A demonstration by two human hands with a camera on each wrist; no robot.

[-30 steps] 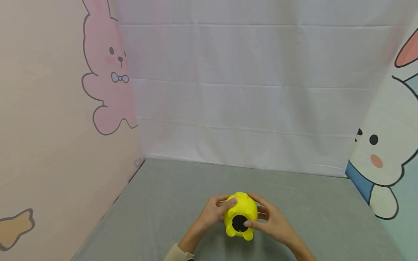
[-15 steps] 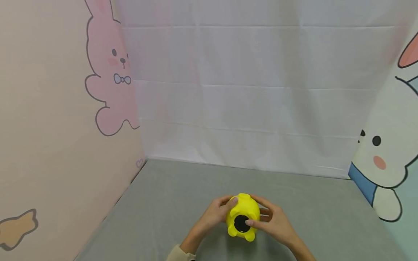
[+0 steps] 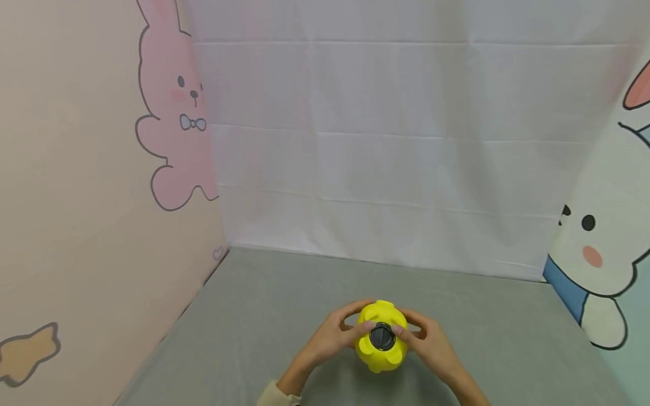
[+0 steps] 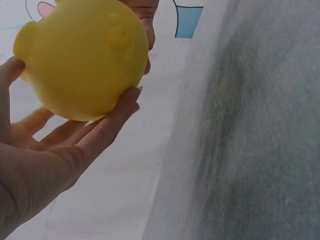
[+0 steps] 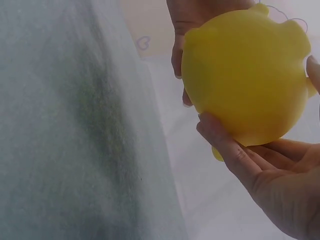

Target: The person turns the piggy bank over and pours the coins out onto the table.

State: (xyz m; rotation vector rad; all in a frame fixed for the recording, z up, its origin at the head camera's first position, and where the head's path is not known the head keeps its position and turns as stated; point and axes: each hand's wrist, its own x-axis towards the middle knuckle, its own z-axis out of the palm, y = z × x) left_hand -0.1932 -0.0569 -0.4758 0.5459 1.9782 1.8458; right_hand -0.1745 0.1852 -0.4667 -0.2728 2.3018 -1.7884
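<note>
Both hands hold a round yellow piggy bank point(image 3: 376, 358) above the table, its underside with stubby feet turned towards the head camera. A black round plug point(image 3: 382, 337) sits in the middle of that underside. My left hand point(image 3: 332, 335) grips the left side, its thumb tip at the plug's upper left edge. On the other side my right hand point(image 3: 431, 344) grips it, with the thumb by the plug's right edge. Both wrist views show the smooth yellow body point(image 4: 85, 60) resting against the fingers of each hand; the plug is hidden there.
A grey cloth-covered table point(image 3: 284, 293) lies beneath the hands. Behind it hangs a white creased curtain point(image 3: 376, 169). Side walls carry cartoon prints: a pink rabbit point(image 3: 172, 101) at left and a white animal point(image 3: 599, 225) at right.
The piggy bank has tipped so its plug faces the head camera more squarely. My left thumb has gone from the upper body down to the plug's edge; the right thumb has risen slightly.
</note>
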